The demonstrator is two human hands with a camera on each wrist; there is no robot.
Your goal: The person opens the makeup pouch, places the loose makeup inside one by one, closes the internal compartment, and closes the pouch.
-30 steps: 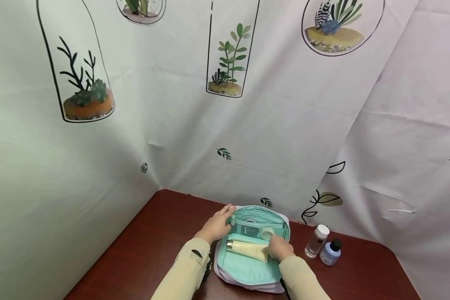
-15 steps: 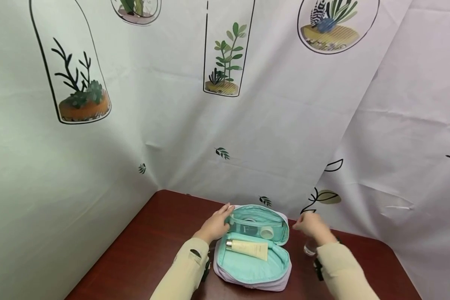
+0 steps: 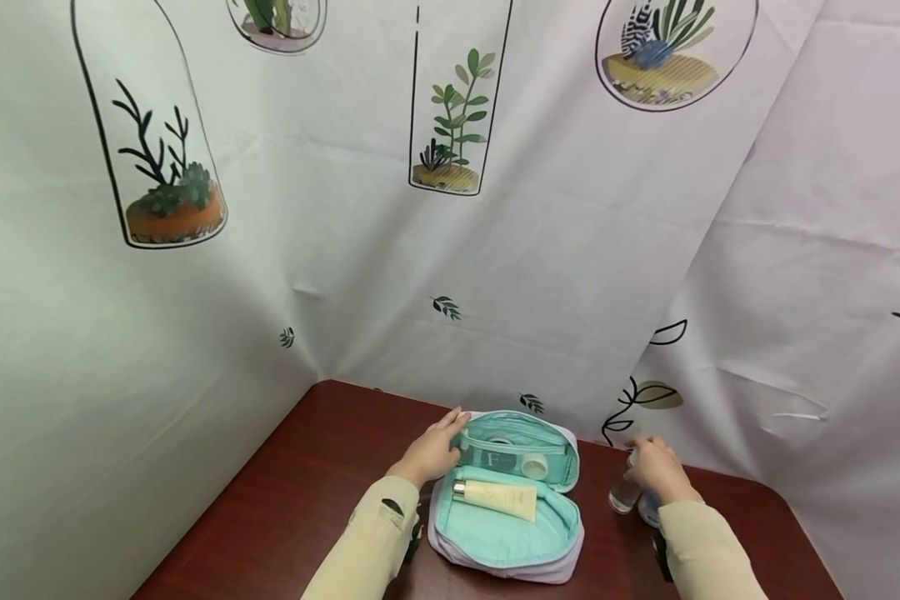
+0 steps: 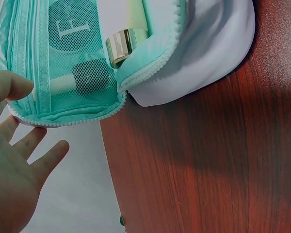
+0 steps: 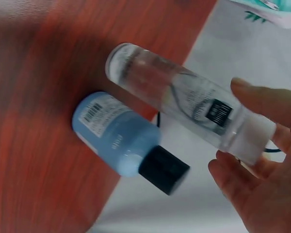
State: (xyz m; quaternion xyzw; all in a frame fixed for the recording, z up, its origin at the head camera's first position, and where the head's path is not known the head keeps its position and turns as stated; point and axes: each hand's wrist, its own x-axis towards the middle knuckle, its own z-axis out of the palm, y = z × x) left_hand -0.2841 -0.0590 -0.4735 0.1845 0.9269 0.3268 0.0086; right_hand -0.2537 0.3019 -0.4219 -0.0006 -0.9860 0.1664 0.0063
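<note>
Right hand (image 3: pixel 658 471) has moved from the open bag (image 3: pixel 495 542) to the clear bottle (image 5: pixel 184 99). Its fingers are partly open, curled around the white cap (image 5: pixel 252 138). The clear bottle stands on the worktop (image 3: pixel 300 492), beside the blue bottle (image 5: pixel 119 133). Left hand (image 3: pixel 427 454) holds the bag's lid edge between thumb and fingers. The cream tube (image 3: pixel 498 498) lies inside the bag.
</note>
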